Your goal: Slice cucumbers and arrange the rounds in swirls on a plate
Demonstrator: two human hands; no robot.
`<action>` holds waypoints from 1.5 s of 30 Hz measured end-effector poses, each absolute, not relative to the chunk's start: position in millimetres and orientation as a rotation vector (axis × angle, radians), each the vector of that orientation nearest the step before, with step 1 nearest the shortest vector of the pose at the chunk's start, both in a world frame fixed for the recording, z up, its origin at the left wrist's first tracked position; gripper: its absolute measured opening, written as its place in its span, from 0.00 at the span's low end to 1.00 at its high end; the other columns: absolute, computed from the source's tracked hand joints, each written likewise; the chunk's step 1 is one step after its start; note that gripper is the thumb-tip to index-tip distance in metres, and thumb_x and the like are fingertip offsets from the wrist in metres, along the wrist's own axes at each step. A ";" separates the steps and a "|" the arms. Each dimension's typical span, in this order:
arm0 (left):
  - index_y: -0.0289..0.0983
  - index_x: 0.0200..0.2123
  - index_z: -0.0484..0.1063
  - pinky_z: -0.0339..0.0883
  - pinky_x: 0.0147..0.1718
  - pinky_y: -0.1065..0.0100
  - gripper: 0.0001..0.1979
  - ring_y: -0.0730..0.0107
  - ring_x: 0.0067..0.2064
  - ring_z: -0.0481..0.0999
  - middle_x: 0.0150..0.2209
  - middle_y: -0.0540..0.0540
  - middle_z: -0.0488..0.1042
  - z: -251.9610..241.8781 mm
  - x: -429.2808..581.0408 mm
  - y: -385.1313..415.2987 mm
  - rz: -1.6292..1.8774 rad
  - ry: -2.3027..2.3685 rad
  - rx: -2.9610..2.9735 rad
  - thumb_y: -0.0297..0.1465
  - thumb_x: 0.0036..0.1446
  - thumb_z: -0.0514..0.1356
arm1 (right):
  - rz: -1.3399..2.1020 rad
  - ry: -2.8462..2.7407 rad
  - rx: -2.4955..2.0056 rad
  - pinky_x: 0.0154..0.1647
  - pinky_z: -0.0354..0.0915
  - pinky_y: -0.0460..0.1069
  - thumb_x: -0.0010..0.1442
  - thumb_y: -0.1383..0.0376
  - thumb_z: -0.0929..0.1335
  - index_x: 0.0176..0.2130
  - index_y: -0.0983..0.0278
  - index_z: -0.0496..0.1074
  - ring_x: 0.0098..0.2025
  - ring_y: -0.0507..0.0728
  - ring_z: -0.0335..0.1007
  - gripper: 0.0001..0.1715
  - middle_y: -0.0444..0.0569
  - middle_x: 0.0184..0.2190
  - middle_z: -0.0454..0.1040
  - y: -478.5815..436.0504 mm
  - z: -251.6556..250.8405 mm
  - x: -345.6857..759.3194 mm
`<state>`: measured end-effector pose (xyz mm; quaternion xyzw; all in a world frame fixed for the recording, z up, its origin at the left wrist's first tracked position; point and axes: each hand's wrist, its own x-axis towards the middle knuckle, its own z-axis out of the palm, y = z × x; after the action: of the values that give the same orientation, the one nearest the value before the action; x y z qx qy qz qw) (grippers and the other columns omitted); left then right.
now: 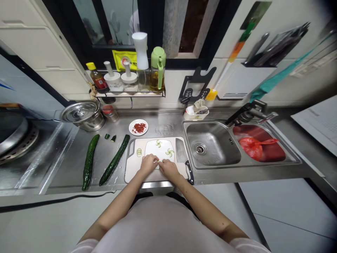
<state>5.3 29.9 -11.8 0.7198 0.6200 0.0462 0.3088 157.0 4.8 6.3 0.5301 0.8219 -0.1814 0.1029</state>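
My left hand [147, 164] and my right hand [168, 168] meet fingertip to fingertip at the near edge of a white plate [159, 153] lying on a cutting board [131, 168]. Both hands have their fingers curled in a pinch on something small that I cannot make out. On the plate are two small pinwheel shapes of cucumber slices [170, 152]. A few more cucumber slices [139, 152] lie stacked on the board left of the plate. A cleaver [181, 151] rests along the board's right edge.
Two whole cucumbers [88, 161] [114, 160] lie on the steel counter to the left, with two cut ends [110, 137] behind them. A small dish of chopped red chilli [138, 127] sits behind the board. A sink [210, 147] is at the right, a lidded pot [82, 114] at the back left.
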 end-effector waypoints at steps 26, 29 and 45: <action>0.42 0.40 0.78 0.58 0.49 0.61 0.10 0.61 0.48 0.73 0.42 0.46 0.77 -12.5 6.3 29.0 0.132 1.655 1.911 0.30 0.57 0.58 | -0.630 2.411 1.682 0.40 0.59 0.48 0.69 0.63 0.56 0.49 0.62 0.72 0.44 0.57 0.68 0.19 0.53 0.43 0.74 6.4 3.4 160.8; 0.42 0.39 0.78 0.58 0.49 0.61 0.10 0.61 0.48 0.72 0.42 0.46 0.77 -11.1 6.8 30.1 0.109 1.655 1.917 0.30 0.57 0.58 | -0.665 2.412 1.703 0.39 0.58 0.47 0.69 0.65 0.55 0.47 0.62 0.72 0.44 0.55 0.68 0.19 0.52 0.43 0.74 8.5 2.4 164.0; 0.42 0.39 0.78 0.58 0.49 0.61 0.10 0.61 0.48 0.72 0.41 0.46 0.76 -8.3 7.1 31.1 0.106 1.654 1.906 0.30 0.56 0.58 | -0.717 2.454 1.640 0.41 0.58 0.47 0.67 0.66 0.57 0.48 0.62 0.73 0.45 0.55 0.69 0.19 0.51 0.43 0.75 16.1 -0.7 165.4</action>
<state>7.1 31.1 -8.3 0.7191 0.6241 0.0399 0.3031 165.4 16.1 -0.7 0.5393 0.8068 -0.2357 0.0521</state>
